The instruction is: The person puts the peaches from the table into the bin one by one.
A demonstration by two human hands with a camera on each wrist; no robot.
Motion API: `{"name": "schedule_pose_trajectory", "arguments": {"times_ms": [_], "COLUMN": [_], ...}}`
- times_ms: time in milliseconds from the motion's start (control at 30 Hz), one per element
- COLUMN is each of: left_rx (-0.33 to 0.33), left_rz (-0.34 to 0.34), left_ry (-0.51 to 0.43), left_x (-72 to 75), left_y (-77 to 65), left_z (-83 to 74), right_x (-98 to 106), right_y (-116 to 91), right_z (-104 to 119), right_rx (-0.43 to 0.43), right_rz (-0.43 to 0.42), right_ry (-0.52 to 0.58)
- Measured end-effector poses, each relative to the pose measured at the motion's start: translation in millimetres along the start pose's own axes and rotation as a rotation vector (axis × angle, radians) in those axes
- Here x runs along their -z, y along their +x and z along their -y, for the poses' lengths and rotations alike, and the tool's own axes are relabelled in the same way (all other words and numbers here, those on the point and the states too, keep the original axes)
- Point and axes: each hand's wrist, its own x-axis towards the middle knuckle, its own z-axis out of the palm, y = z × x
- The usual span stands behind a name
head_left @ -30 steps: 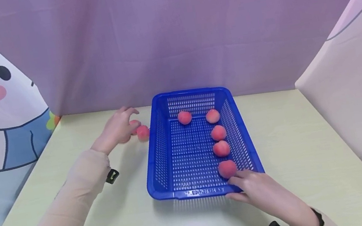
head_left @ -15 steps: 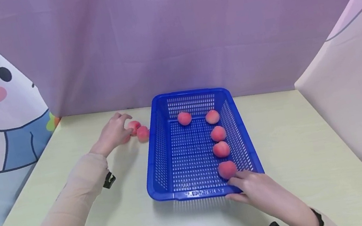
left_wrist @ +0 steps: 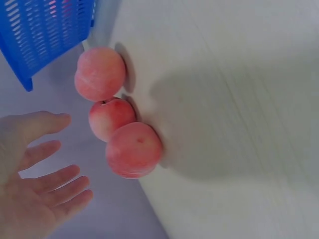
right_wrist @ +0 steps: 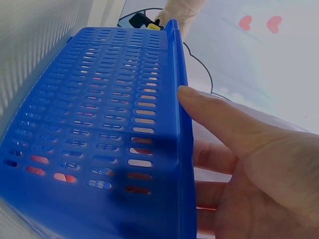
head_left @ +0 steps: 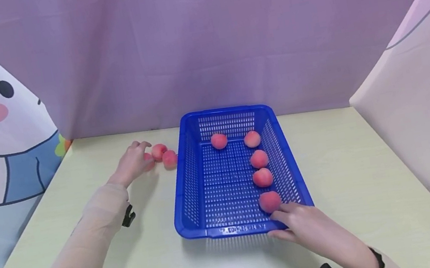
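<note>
Three pink-red peaches lie on the table just left of the blue plastic basket: the nearest to it (head_left: 170, 159), a middle one (head_left: 159, 152) and an outer one (head_left: 149, 161). My left hand (head_left: 132, 163) is beside the outer peach. In the left wrist view its fingers (left_wrist: 60, 191) are spread and relaxed, apart from the peaches (left_wrist: 133, 150), holding nothing. My right hand (head_left: 304, 221) grips the near right rim of the basket (head_left: 231, 231). In the right wrist view its thumb (right_wrist: 214, 112) lies outside the rim and the fingers go over inside.
Inside the basket, several peaches (head_left: 259, 158) form a row along the right wall, and a single peach (head_left: 219, 141) sits near the far left corner. The pale table (head_left: 344, 169) meets a purple cloth backdrop (head_left: 200, 46) behind the basket.
My left hand has drawn back to the left and slightly nearer, uncovering the peaches beside the basket. My right hand and the basket have stayed in place.
</note>
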Motion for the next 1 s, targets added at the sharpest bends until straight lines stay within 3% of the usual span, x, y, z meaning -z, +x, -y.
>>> {"name": "schedule_pose_trajectory", "arguments": {"times_ms": [367, 1000], "left_rx": [0.087, 0.111], "left_rz": [0.09, 0.086], "left_ry": [-0.009, -0.028], "left_x": [-9.3, -19.3], "left_y": [7.8, 11.2], "left_z": [7.3, 18.5], "right_x": [0, 0], "right_y": [0, 0], "right_z": [1, 0], "right_rx": [0.0, 0.018], "right_rz": [0.008, -0.015], "right_ry": [0.005, -0.01]}}
